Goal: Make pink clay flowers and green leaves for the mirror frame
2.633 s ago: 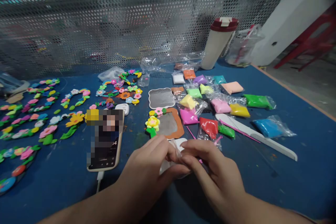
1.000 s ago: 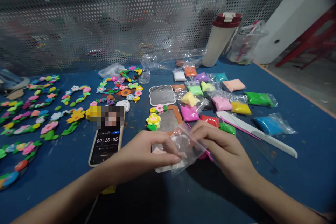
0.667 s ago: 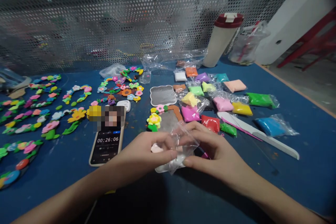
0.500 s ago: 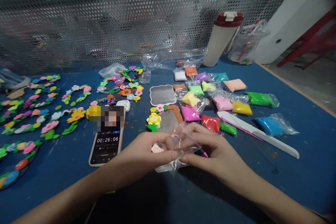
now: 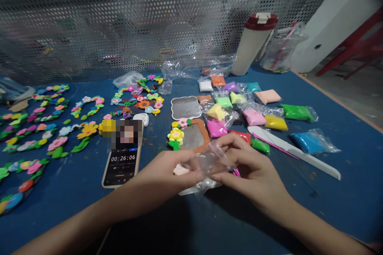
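My left hand [image 5: 173,173] is closed on the near side of a small clear plastic bag [image 5: 209,161], with a pale lump of clay [image 5: 181,170] showing at its fingers. The fingers of my right hand [image 5: 248,163] pinch the bag's other side. A thin bright pink piece [image 5: 236,172] shows under the right palm; whether it is held I cannot tell. Just beyond the hands lies a mirror frame [image 5: 206,131] edged in brown clay, with a yellow flower [image 5: 176,136] on its left side. Below the hands a white-edged plate [image 5: 191,190] is mostly hidden.
Bagged clay in several colours, such as blue [image 5: 311,142], lies at right beside a white comb [image 5: 314,161]. A bare white-rimmed mirror [image 5: 185,107] lies farther back. Decorated clay pieces [image 5: 86,130] and a phone [image 5: 121,167] are at left. A tumbler [image 5: 254,44] stands behind.
My right hand has shifted slightly right and turned, and the plastic bag between the hands has changed shape. More of the pink piece shows under the right palm.
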